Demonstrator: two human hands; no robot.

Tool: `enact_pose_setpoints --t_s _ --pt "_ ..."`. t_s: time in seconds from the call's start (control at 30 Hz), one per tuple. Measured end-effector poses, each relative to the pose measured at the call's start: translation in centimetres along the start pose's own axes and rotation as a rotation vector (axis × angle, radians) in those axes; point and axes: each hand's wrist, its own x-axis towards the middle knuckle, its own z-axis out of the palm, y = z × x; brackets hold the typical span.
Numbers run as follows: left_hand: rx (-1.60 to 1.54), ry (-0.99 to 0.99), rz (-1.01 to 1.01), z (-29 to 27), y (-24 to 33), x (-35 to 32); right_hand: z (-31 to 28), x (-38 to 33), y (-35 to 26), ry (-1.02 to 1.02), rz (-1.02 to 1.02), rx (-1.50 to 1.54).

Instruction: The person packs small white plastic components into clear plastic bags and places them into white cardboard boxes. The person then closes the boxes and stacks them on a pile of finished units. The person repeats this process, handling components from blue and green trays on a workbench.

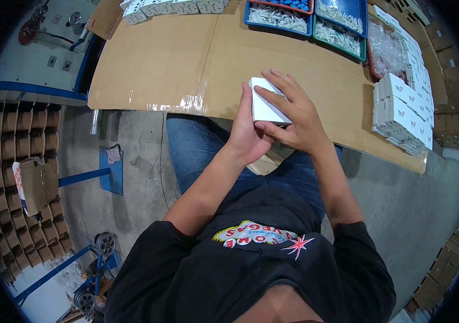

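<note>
A small white cardboard box is held between my two hands at the table's near edge, above my lap. My left hand grips it along its left side and from below, the thumb upright against the edge. Over the top and right side lies my right hand, its fingers reaching across the box and its thumb at the near end. The box looks closed; its underside is hidden by my hands.
Cardboard covers the table. At the far right are a blue tray and a green tray of small white pieces. White boxes are stacked at the right edge, beside clear plastic bags. More white boxes stand far left.
</note>
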Motion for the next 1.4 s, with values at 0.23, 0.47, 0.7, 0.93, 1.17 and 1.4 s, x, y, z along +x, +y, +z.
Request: enact_pose_setpoints --t_s 0.23,0.47,0.7,0.93,1.17,1.4 --pt "0.053 -0.049 -0.019 -0.3 -0.1 -0.1 -0.3 -0.2 0.4 0.011 -0.108 -0.007" --pt "0.054 -0.082 -0.056 -1.1 -0.8 0.1 -0.5 -1.3 0.7 -0.001 -0.151 -0.056" --pt "0.047 -0.039 -0.056 -1.2 -1.1 0.1 -0.1 -1.8 0.9 0.006 -0.124 -0.009" --pt "-0.011 -0.106 -0.072 -1.8 -0.9 0.2 0.6 -2.2 1.3 0.052 0.004 0.233" --pt "0.079 -0.098 -0.054 -1.4 -1.0 0.1 0.3 -2.4 0.9 0.058 0.095 0.299" --pt "0.19 -0.032 -0.05 -0.7 -1.0 -0.2 -0.2 -2.4 0.8 0.0 0.163 0.3"
